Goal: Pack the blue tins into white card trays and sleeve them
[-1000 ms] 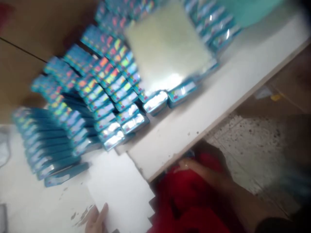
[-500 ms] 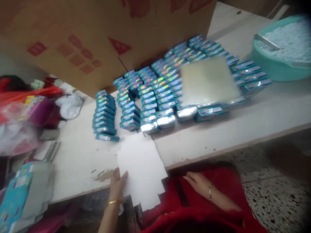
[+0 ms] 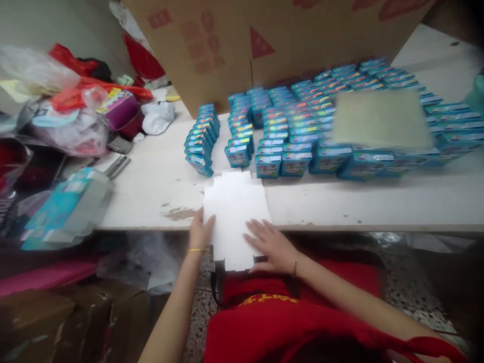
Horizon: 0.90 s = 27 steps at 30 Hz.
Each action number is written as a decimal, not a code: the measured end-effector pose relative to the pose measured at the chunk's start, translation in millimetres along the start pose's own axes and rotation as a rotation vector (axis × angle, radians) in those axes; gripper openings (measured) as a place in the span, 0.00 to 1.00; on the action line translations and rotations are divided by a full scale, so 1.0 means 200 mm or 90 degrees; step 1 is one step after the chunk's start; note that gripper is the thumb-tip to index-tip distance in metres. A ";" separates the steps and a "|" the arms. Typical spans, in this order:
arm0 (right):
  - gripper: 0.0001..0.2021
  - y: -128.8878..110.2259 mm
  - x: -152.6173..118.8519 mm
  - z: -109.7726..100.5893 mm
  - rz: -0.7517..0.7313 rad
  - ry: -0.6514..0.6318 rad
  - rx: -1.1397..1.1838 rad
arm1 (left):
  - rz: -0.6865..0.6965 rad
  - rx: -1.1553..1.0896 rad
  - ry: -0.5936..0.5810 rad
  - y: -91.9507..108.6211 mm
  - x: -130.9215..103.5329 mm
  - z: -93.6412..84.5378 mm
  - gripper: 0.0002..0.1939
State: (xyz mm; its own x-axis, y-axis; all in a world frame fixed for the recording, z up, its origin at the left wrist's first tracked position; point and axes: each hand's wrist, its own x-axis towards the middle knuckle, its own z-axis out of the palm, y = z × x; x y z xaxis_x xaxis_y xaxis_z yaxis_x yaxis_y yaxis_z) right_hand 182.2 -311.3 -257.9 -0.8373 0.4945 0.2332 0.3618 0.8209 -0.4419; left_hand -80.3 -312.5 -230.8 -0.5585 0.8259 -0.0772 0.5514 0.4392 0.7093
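Note:
A white flat carton blank (image 3: pixel 235 217) with notched flaps lies at the table's front edge, its near end jutting out over my lap. At its left side my left hand (image 3: pixel 201 228) holds it, thumb on top and the fingers partly hidden beyond the edge. My right hand (image 3: pixel 273 246) rests on its right part, palm down with fingers spread. Just beyond the blank stand rows of small blue printed boxes (image 3: pixel 297 160). Over some of these boxes lies a pale, translucent flat slab or pack (image 3: pixel 381 118).
A large brown cardboard carton (image 3: pixel 227 50) stands behind the rows. To the left, a stack of blue and grey flat cartons (image 3: pixel 71 206) overhangs the table edge, near plastic bags (image 3: pixel 75 131). A teal tub (image 3: pixel 477 93) shows partly at the right.
My right hand has come from my lap onto the white blank and spread its fingers. The view has swung left, bringing more of the bags into sight and cutting off most of the tub.

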 end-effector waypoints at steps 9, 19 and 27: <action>0.41 -0.11 -0.04 0.02 0.018 0.036 -0.072 | 0.036 0.105 -0.013 0.01 -0.07 0.01 0.26; 0.40 -0.14 -0.01 -0.04 0.022 -0.032 -0.100 | 0.436 0.297 -0.112 0.05 -0.31 -0.25 0.24; 0.39 -0.14 0.01 -0.07 0.022 -0.056 -0.088 | 0.692 0.295 -0.302 -0.06 -0.48 -0.17 0.20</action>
State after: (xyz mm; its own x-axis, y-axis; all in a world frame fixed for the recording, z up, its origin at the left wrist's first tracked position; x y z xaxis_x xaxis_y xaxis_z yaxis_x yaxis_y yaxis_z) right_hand 175.3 -329.1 -232.7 -0.8538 0.5014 0.1400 0.4391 0.8380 -0.3239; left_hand -53.1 -409.2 -208.2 0.5378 0.8395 0.0771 0.8014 -0.5375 0.2625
